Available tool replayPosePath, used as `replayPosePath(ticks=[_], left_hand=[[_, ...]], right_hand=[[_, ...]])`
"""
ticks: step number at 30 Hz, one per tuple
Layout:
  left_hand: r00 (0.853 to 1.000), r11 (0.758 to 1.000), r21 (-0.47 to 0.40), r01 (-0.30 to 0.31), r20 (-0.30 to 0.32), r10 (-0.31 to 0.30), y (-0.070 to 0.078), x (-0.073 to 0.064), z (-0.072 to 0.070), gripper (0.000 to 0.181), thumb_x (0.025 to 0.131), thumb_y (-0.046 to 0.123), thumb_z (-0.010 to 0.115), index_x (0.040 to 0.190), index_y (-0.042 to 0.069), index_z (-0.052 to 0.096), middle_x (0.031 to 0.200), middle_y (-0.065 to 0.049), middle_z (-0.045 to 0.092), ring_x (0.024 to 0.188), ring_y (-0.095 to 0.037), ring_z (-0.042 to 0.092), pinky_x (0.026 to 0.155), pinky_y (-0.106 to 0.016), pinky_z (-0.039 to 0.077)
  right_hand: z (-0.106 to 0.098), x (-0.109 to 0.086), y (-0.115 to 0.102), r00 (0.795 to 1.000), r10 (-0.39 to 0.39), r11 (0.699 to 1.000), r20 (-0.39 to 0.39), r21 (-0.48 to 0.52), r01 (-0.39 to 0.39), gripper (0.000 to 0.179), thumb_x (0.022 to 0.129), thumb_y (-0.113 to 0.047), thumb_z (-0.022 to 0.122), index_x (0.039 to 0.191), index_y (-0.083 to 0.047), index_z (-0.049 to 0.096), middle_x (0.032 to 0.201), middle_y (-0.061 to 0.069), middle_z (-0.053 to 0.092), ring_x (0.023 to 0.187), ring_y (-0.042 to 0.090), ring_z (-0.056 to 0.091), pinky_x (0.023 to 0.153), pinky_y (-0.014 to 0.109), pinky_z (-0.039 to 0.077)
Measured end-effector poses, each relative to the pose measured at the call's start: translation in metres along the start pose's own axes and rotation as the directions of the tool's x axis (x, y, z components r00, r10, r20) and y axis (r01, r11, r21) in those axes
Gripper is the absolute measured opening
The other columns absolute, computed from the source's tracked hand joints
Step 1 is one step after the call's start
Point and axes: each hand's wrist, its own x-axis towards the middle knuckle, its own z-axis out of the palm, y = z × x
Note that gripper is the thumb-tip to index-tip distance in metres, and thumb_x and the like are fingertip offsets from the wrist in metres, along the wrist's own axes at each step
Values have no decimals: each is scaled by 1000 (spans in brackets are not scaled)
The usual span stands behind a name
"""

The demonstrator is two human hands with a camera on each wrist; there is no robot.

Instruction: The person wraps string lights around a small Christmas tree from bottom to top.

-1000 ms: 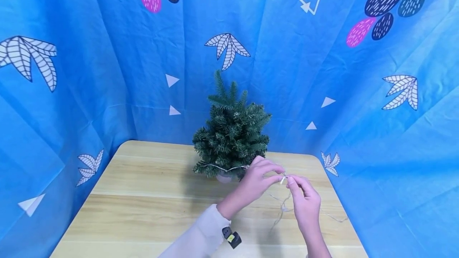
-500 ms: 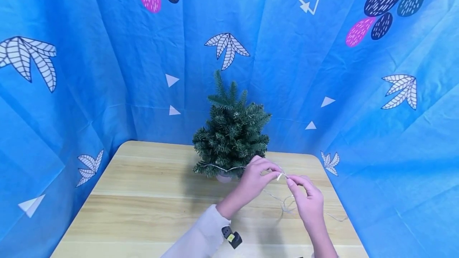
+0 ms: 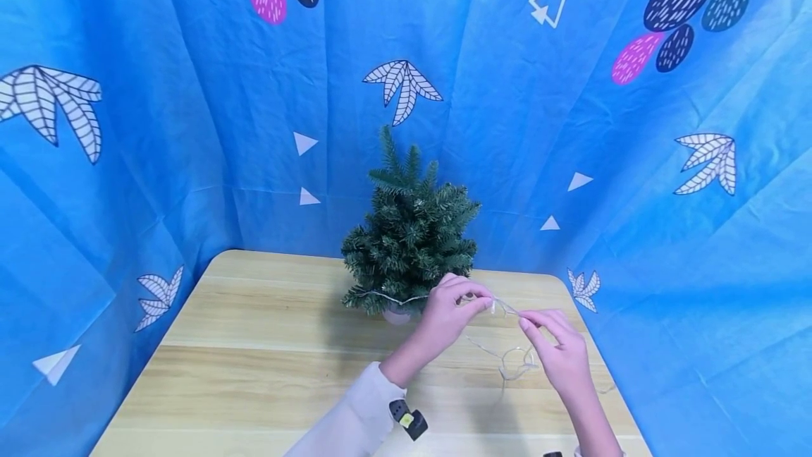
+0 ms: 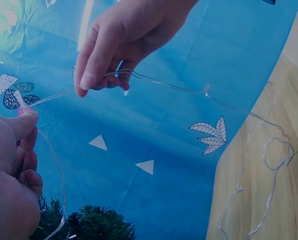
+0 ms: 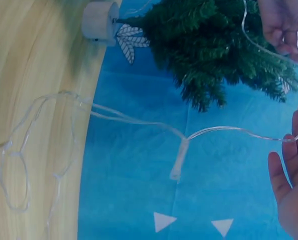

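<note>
A small green artificial Christmas tree [image 3: 409, 238] stands at the back of the table, with a clear-wired string of fairy lights [image 4: 169, 86] across its lower branches. My left hand [image 3: 449, 310], beside the tree's lower right, pinches the strand near a small bulb [image 4: 20, 97] between thumb and fingers. To its right, my right hand [image 3: 561, 352] pinches another part of the same strand. A short stretch of wire spans the gap between the hands. From my right hand the wire hangs past a bulb [image 5: 179, 160] in loose loops.
Looped wire [image 3: 517, 362] hangs or lies over the right part of the wooden table [image 3: 254, 372]; which of the two is unclear. The tree's pale round base [image 5: 99, 22] rests on the table. Blue patterned cloth [image 3: 273, 90] surrounds the back and sides.
My right hand has moved right and slightly down, and my left hand a little left. The hands, close together before, now stand apart with wire stretched between them.
</note>
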Motion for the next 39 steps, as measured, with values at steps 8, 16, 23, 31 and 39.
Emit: replayPosePath(ticks=[8,16,23,31,39], left_hand=[[998,998,-40,45,-44,-46,2,9,2,6,91,27,76,95,23,77,85,12,65,82,-8,52,72,-21,46],[987,985,-97,141,-66,-148,13,22,9,5,91,28,75,95,26,78,86,10,61,79,-6,51,71,-22,47],[981,981,-114,160,-93,-171,19,34,9,4,93,28,74,95,27,78,88,10,63,81,-9,52,70,-23,46],[974,980,-93,174,-128,-185,26,44,10,7,94,29,73,95,26,79,85,12,66,77,-9,53,65,-24,46],[972,982,47,182,-160,-172,34,55,9,10,95,37,70,97,33,79,86,20,68,78,-8,52,63,-29,44]], right_hand=[[-4,1,9,997,51,999,-54,-12,-52,13,93,-10,73,105,-14,78,96,-6,71,93,2,59,81,12,44],[-5,-6,11,984,154,988,-87,-7,-155,12,91,-13,76,103,-14,79,94,-6,70,92,2,58,82,14,43],[-7,-12,13,974,217,976,-73,-1,-217,12,92,-17,75,104,-15,79,95,-5,69,93,5,57,83,14,43],[-4,-23,23,972,219,975,-85,-2,-220,13,90,-15,77,103,-13,79,95,-8,71,92,3,58,82,14,43],[0,-33,31,964,248,968,-95,-6,-250,11,90,-15,78,101,-15,79,94,-9,71,92,2,58,81,14,44]])
